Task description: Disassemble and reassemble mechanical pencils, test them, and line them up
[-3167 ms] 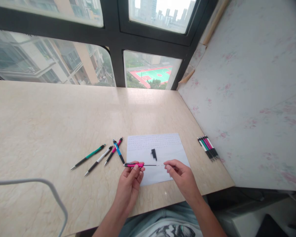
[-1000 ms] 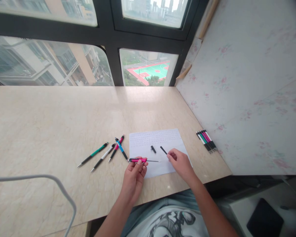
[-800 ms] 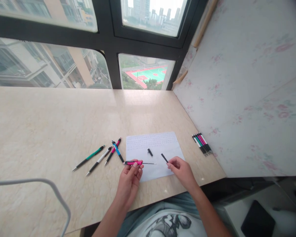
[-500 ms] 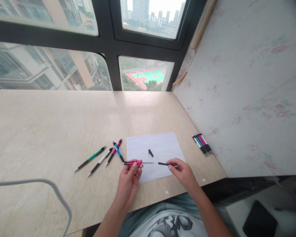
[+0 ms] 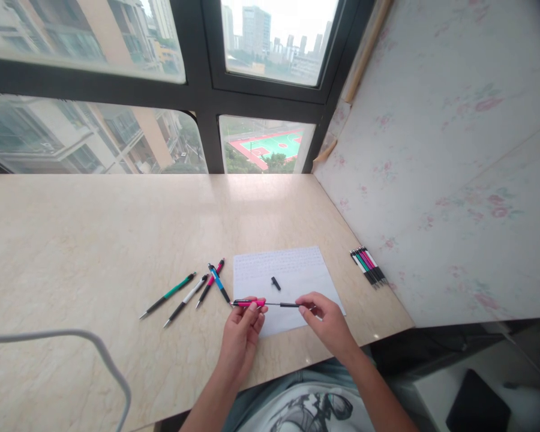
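Note:
My left hand [image 5: 243, 329] pinches a pink pen barrel [image 5: 248, 303] held level above the near edge of a white sheet of paper [image 5: 288, 273]. A thin refill sticks out of the barrel to the right. My right hand [image 5: 326, 321] pinches a black front sleeve [image 5: 289, 305] that sits over the tip of that refill. A small black pen part [image 5: 275, 283] lies on the paper just beyond the hands.
Several pens lie loose on the beige marble desk [image 5: 94, 240]: a green one [image 5: 167, 294], a white one [image 5: 185, 300], a blue one [image 5: 218, 283]. A tidy bundle of pens [image 5: 368, 267] lies by the floral wall at right. A grey curved tube [image 5: 72, 345] arches at lower left.
My right hand picked up the black sleeve from the paper, turned it level and brought it left onto the refill tip. The left hand kept the pink barrel steady.

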Demonstrator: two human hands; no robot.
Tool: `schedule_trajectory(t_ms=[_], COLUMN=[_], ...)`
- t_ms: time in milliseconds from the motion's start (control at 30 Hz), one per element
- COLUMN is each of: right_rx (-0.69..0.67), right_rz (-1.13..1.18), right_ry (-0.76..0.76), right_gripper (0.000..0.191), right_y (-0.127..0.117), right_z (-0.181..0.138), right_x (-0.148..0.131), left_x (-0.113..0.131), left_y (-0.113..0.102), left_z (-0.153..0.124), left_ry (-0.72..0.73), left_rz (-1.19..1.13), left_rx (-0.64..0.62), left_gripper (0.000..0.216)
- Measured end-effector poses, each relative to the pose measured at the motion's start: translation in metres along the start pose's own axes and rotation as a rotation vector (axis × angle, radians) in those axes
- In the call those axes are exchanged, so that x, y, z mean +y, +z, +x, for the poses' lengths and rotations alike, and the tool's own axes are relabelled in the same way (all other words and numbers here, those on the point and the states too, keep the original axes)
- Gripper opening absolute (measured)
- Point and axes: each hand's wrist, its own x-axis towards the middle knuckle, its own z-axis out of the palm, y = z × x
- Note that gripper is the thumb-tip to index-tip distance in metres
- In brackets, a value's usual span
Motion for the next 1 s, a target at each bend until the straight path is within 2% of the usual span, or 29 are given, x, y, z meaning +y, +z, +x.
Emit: schedule_trajectory(t_ms=[267,700,1000], right_rx=[-0.023,-0.004,0.023], right_rz=[-0.036,-0.046,-0.025], right_ry=[-0.067,-0.066,-0.045], right_gripper=[0.017,0.018,0.009], right_y=[0.013,0.017,0.018], right_z=[0.001,-0.003,-0.004], right_x=[-0.012,-0.010,-0.014], left_x=[-0.006,-0.014,-0.011], left_y=[0.004,0.000,0.006], left_z=[-0.006,-0.006,-0.012], left_ry=[-0.036,-0.011,-0.034], left_rz=[0.002,0.048,0.056], left_rx=[-0.051,-0.074,-0.109], left_gripper=[0.028,0.027,0.028])
